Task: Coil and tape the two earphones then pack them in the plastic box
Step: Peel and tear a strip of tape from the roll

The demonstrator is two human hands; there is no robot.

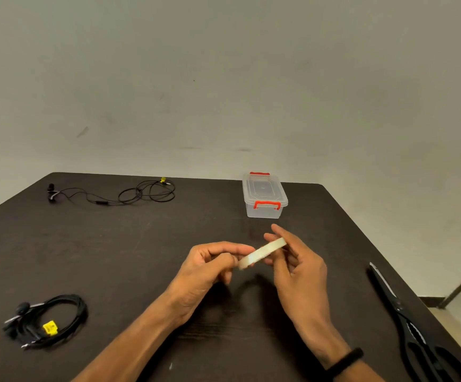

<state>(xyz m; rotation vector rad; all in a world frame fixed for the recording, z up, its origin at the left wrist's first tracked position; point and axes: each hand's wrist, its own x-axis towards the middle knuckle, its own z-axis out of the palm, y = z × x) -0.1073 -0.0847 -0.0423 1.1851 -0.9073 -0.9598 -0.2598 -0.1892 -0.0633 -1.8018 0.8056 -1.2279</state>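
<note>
Both hands on tape roll (261, 253): left hand (210, 267) pinching near edge, right hand (296, 264) gripping far rim; risk: missed tape end, strip sticking to itself; near earphone (47, 321) coil untaped, could spring loose.

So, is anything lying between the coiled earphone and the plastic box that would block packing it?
Nothing lies on the table between the coiled earphone and the plastic box. Both hands, holding the tape roll, hover over that path. The box's lid is on.
</note>
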